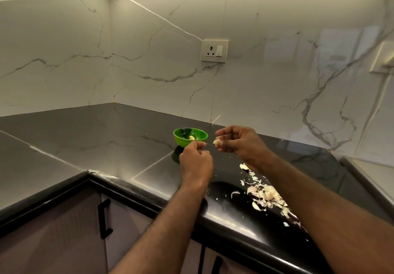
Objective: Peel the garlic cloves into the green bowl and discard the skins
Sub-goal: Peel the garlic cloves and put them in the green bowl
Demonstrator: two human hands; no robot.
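A small green bowl (183, 138) stands on the black counter with a peeled garlic clove (192, 138) inside. My right hand (241, 142) hovers just right of the bowl and pinches a pale garlic clove (216, 143) at its fingertips. My left hand (195, 160) is in front of the bowl with fingers curled, thumb and forefinger pressed together; whether a bit of skin is between them I cannot tell. A heap of papery garlic skins (267, 194) lies on the counter under my right forearm.
The black counter (106, 145) turns a corner at the left, with its front edge (149, 197) above cabinet doors with black handles (104, 218). A marble wall with a socket (215, 51) stands behind. A pale ledge (371, 177) borders the right.
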